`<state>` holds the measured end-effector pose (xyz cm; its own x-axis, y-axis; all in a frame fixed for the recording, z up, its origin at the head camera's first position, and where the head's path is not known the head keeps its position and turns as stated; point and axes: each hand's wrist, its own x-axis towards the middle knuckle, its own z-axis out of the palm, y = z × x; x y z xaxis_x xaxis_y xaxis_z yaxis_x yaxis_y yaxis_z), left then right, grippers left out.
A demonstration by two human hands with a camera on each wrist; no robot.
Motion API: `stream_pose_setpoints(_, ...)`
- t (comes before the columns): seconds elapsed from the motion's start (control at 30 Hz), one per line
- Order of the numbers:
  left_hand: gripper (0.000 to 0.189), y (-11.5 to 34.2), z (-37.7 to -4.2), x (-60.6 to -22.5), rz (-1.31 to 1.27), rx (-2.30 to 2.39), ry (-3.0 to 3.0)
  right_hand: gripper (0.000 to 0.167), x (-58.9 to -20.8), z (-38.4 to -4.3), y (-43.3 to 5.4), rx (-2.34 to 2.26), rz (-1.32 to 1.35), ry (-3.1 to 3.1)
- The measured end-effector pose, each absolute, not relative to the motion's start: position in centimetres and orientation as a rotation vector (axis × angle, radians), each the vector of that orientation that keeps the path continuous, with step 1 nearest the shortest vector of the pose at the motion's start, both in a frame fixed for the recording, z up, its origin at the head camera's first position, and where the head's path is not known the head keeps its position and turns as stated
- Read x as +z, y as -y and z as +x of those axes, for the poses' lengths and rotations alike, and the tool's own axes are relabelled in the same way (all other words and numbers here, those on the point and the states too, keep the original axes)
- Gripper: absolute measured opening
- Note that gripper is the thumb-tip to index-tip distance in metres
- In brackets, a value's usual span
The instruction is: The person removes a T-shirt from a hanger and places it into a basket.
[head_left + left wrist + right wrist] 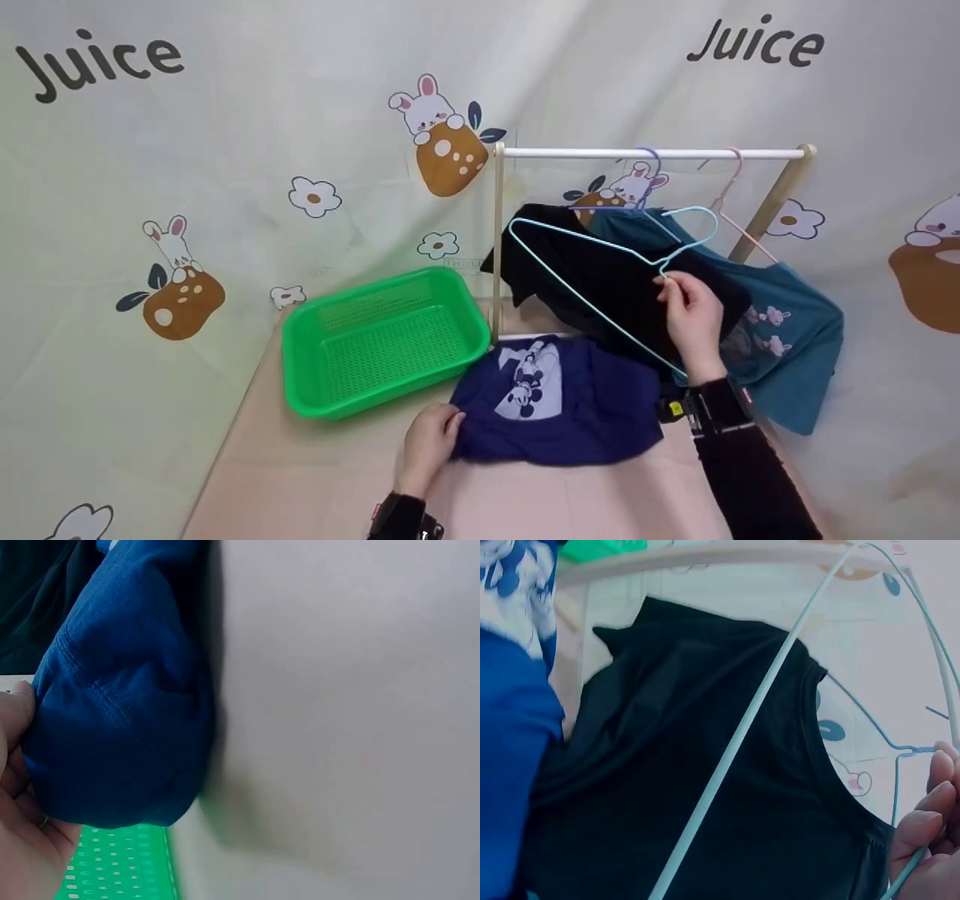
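Navy now, pinching the printed shirt (604,401) with the left hand (430,441), near and right of the green basket (394,393), and clamping the pale-blue hanger (585,238) by its neck in the right hand (694,319)!

Your garment (607,405) is navy with a white cartoon print, your hanger (726,765) pale turquoise, the basket (390,345) by the pinkish desk's (315,480) left edge green.

A person's left hand (429,444) and right hand (694,319) are bare beyond black wrist straps (721,405) showing small red tags (746,395); a long black sleeve (757,484) covers the right forearm, a yellow-patched black device (667,411) at its wrist.
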<state>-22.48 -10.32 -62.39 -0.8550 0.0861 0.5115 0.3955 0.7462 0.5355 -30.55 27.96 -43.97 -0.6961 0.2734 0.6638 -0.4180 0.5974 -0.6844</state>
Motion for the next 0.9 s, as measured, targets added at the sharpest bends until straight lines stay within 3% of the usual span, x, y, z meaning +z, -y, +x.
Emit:
stream_pose_setpoints(0.53, 0.017, 10.7, -22.2, -62.3, -0.315, -0.874, 2.469, 0.015, -36.6, -34.6, -25.0, 0.854, 0.326, 2.243)
stream_pose_setpoints(0.9, 0.017, 11.0, -22.2, -62.6, -0.327, -0.873, 2.422, 0.020, -35.6, -34.7, -26.7, 0.766, 0.323, 2.404)
